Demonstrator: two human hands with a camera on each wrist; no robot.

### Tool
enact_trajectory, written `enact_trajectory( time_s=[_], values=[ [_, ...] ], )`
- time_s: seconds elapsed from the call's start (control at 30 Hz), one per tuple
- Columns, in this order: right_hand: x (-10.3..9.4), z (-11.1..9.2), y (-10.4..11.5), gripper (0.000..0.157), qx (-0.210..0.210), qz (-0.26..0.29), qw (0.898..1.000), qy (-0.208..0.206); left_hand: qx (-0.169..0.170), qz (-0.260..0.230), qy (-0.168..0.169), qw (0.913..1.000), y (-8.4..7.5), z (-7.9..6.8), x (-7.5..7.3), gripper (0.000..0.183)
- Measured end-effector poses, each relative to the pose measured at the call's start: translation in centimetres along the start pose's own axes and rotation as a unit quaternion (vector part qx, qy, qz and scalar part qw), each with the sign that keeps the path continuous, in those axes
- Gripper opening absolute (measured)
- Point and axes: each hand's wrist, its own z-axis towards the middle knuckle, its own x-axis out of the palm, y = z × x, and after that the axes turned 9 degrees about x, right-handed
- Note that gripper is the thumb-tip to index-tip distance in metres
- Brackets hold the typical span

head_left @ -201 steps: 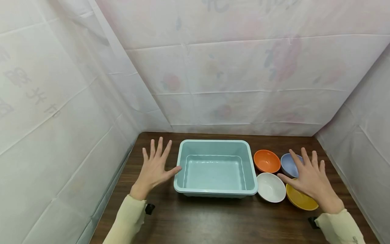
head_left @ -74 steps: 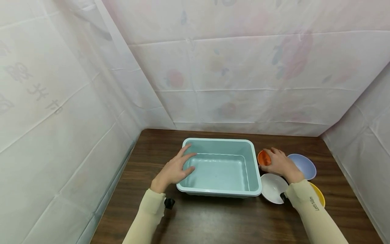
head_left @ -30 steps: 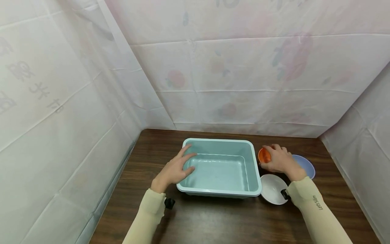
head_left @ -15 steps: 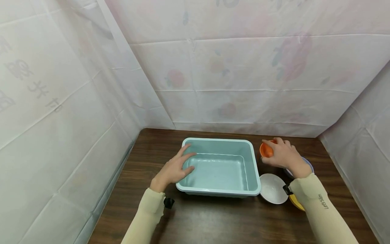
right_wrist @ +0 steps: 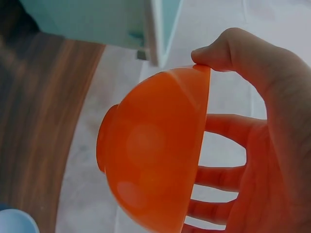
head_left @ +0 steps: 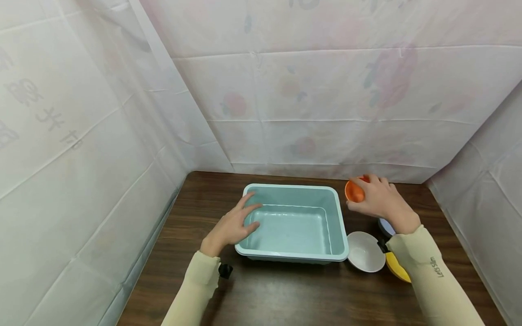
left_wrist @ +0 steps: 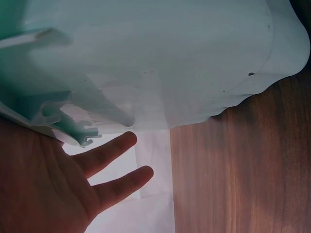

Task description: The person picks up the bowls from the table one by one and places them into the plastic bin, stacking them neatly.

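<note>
In the head view, my right hand [head_left: 379, 199] grips an orange bowl [head_left: 355, 192] beyond the basin's right side. The right wrist view shows the orange bowl [right_wrist: 153, 150] off the table, thumb at one side of its rim and fingers spread along the other. My left hand [head_left: 230, 226] rests over the left rim of a light blue plastic basin [head_left: 293, 260], its fingers loosely spread. Seen from the left wrist, the left hand [left_wrist: 48, 184] lies at the outer wall of the basin [left_wrist: 194, 63], two fingers extended; the rest are hidden.
A white bowl [head_left: 365, 253] stands against the basin's right front corner. Right of it, a yellow bowl [head_left: 396, 267] and a blue bowl [head_left: 385, 226] are partly covered by the right arm. White sheets [head_left: 306, 104] enclose the brown table [head_left: 277, 290] behind and on both sides.
The right hand went from spread above the bowls to gripping the orange bowl, then raised it up and away. The left hand moved onto the basin's left rim and stays there.
</note>
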Motion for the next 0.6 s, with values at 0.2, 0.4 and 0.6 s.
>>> enact_trajectory(
  time_s=[0.2, 0.4, 0.6],
  values=[
    [-1.1, -0.3, 1.4, 0.077, -0.009, 0.004, 1.000, -0.009, 0.000, 0.002, -0.001, 1.0000, 0.0, 0.0, 0.0, 0.054],
    [-1.8, -0.6, 3.0, 0.074, -0.026, 0.008, 0.999, -0.021, -0.001, 0.000, -0.001, 1.0000, -0.1, -0.1, 0.0, 0.053],
    [-1.9, -0.5, 4.7, 0.073, -0.045, 0.006, 0.999, -0.028, -0.001, 0.004, 0.001, 1.0000, -0.1, -0.1, -0.1, 0.054]
  ],
)
